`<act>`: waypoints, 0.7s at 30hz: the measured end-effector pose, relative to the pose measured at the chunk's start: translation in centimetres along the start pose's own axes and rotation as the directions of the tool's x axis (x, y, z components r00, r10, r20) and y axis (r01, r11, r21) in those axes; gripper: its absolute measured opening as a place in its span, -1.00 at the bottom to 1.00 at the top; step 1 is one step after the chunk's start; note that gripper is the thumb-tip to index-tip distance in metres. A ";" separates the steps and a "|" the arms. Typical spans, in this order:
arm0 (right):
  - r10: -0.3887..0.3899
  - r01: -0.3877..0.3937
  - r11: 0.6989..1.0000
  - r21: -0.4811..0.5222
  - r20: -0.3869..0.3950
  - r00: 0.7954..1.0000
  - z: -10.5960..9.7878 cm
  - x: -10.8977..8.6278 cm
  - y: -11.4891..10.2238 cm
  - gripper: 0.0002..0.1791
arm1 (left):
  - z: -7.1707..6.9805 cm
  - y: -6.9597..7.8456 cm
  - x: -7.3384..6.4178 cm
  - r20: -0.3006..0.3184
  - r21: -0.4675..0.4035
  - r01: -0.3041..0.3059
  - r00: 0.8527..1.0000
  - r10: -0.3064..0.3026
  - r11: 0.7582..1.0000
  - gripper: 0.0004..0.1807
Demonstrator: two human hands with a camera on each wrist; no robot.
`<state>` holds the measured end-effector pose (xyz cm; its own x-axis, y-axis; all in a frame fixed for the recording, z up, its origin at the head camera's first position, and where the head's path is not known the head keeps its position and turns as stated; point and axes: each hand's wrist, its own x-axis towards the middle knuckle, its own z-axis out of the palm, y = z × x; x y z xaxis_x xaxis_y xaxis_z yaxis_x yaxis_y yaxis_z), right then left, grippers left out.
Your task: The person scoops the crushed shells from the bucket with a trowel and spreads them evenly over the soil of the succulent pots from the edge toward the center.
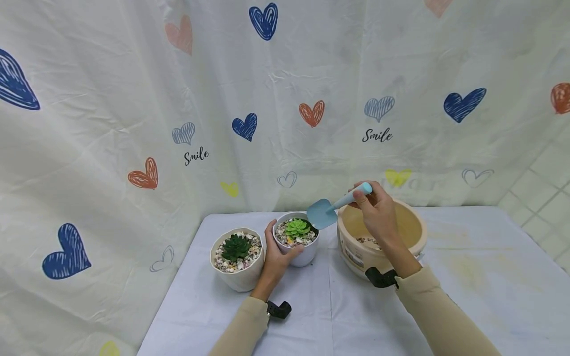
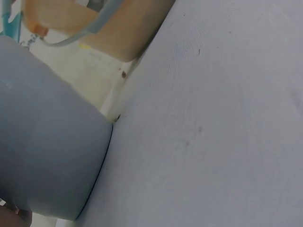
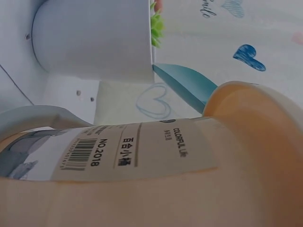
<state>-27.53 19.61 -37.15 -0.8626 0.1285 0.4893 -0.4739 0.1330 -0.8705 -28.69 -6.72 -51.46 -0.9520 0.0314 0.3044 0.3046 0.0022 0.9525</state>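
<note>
My right hand [image 1: 377,210] grips the pale handle of a small blue trowel [image 1: 322,214] above a beige bucket [image 1: 420,217]. The trowel's blade tips down at the right rim of a white pot [image 1: 304,257], which holds a light green succulent [image 1: 297,228] among small pebbles. My left hand [image 1: 275,257] holds that pot from its left side, with the thumb across the front. In the right wrist view the blade [image 3: 189,85] shows beside the pot's rim, while the hand itself is out of sight.
Left of my left hand stands a second white pot [image 1: 242,282] with a dark green succulent [image 1: 236,247] in pebbles. A few pebbles [image 1: 368,242] lie inside the bucket. A white cloth covers the table [image 1: 307,316], and a heart-patterned curtain [image 1: 329,158] hangs behind.
</note>
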 end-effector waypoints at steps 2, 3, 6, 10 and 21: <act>-0.003 0.003 1.000 0.003 0.005 1.000 0.0 0.0 0.0 -0.70 | 0.0 0.0 0.0 -0.005 0.037 0.021 1.000 -0.021 0.999 0.21; -0.003 0.003 1.000 0.003 0.007 1.000 -0.1 0.0 -0.1 -0.71 | 0.0 0.0 0.0 -0.009 0.049 0.023 1.000 -0.023 0.999 0.22; -0.005 0.005 1.000 0.003 0.009 1.000 -0.1 0.0 -0.2 -0.70 | 0.0 0.1 0.1 -0.025 0.069 0.024 0.999 -0.022 0.997 0.21; -0.004 0.003 1.000 0.007 0.007 1.000 -0.1 0.0 -0.3 -0.71 | 0.0 0.3 0.1 -0.018 0.041 0.029 0.999 -0.028 0.999 0.19; -0.003 0.005 0.998 0.059 -0.033 0.999 -0.3 0.0 0.1 -0.74 | -0.4 0.0 0.1 0.016 -0.071 -0.042 0.999 0.043 0.997 0.06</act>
<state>-27.55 19.92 -37.18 -0.8550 0.1600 0.4933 -0.4877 0.0753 -0.8698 -28.80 -7.09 -51.46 -0.9373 0.0472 0.3452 0.3417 -0.0704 0.9372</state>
